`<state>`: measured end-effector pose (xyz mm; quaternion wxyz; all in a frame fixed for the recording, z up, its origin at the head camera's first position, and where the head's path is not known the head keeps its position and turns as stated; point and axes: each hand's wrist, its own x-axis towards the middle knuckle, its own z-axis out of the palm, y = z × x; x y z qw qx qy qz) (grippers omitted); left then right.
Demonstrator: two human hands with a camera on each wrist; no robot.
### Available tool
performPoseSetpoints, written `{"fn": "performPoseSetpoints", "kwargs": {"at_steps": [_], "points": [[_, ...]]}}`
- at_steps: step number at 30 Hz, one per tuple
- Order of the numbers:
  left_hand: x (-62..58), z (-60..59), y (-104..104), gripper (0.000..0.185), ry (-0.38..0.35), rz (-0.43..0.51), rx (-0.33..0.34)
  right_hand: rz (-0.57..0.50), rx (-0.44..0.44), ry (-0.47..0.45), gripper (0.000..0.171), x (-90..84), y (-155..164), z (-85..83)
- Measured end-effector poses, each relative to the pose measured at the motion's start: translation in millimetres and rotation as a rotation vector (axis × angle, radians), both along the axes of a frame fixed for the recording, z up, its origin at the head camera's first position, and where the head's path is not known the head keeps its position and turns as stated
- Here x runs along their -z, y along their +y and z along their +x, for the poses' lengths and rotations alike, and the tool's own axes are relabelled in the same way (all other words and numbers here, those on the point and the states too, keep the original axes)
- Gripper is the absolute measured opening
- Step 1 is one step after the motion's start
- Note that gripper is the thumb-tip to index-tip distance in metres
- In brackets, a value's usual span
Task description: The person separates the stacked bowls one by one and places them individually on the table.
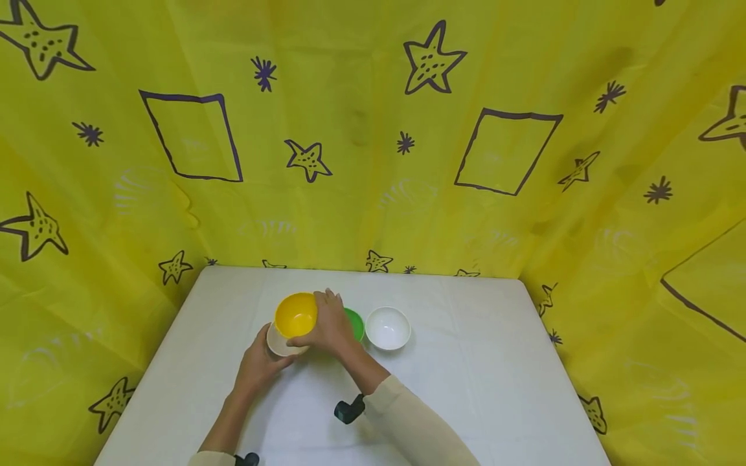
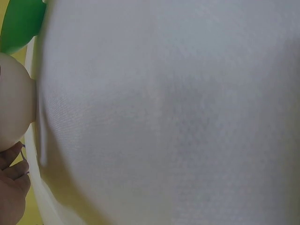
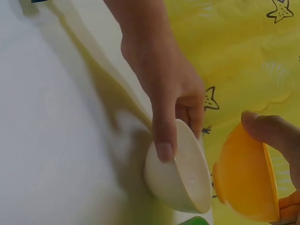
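both forearms come in from the near table edge, sleeves cream, a dark wrist camera strapped on each. left hand (image 1: 258, 364) holds the cream bowl (image 3: 180, 173): thumb pressed flat on its outer wall, fingers curled over the far rim, so it's a grip. in the right wrist view the bowl is tipped, with its foot on the white table (image 1: 478, 382) and its mouth facing away from the left palm toward the yellow bowl. right hand (image 1: 331, 325) grips the yellow bowl (image 1: 296, 314), thumb over the rim, fingers behind the wall. it's lifted just above the cream one, apart from it, mouth tilted up and toward the head camera. green bowl (image 1: 355, 323) sits right behind the right hand, mostly hidden. white bowl (image 1: 388, 327) stands upright just right of that, mouth up, untouched. yellow star-print cloth (image 1: 373, 142) backs it all.
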<state>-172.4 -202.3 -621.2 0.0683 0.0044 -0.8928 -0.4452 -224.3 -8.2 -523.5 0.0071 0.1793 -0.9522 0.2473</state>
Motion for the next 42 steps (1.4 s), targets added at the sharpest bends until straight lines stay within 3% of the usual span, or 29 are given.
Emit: {"fn": "performPoseSetpoints", "kwargs": {"at_steps": [11,24,42], "points": [[-2.6,-0.1,1.0,0.096,0.001,-0.019,-0.003,-0.054,0.063,-0.05,0.11,-7.4,24.9,0.9],[-0.9,3.0,0.8,0.097,0.033,-0.026,-0.015,-0.123,0.124,-0.067,0.112,-2.8,54.3,3.1],[-4.1,1.2,2.1,0.1,-0.018,-0.031,-0.016,-0.181,0.208,-0.068,0.114,-3.9,86.2,5.1]]}}
